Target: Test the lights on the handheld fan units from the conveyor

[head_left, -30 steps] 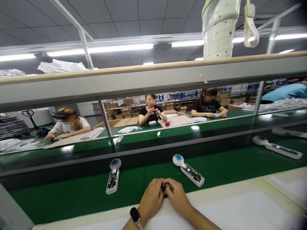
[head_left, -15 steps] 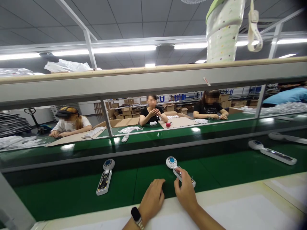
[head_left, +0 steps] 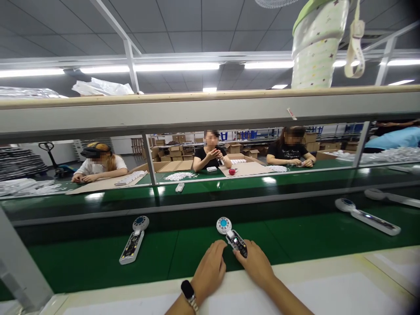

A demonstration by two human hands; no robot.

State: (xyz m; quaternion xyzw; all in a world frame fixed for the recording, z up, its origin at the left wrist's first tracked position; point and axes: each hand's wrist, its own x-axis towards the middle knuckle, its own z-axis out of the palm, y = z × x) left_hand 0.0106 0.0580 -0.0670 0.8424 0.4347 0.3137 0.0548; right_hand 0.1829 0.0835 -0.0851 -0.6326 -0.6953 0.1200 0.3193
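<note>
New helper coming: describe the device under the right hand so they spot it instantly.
On the green conveyor belt, nearest the white table edge, lie several white handheld devices with round blue-centred heads. The one meant is the middle one, the only one with the right hand on its handle.

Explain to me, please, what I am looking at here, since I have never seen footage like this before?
This is a single view from a camera worn on a person's head, looking forward and down at their own two bare hands. The left hand, with a watch on its wrist, rests at the near edge of a green conveyor belt. The right hand has its grip on a white handheld device with a round blue-centred head and an open, exposed circuit board. A similar device lies to the left on the belt, another to the right. Across the line, other people sit working at a table.
</note>
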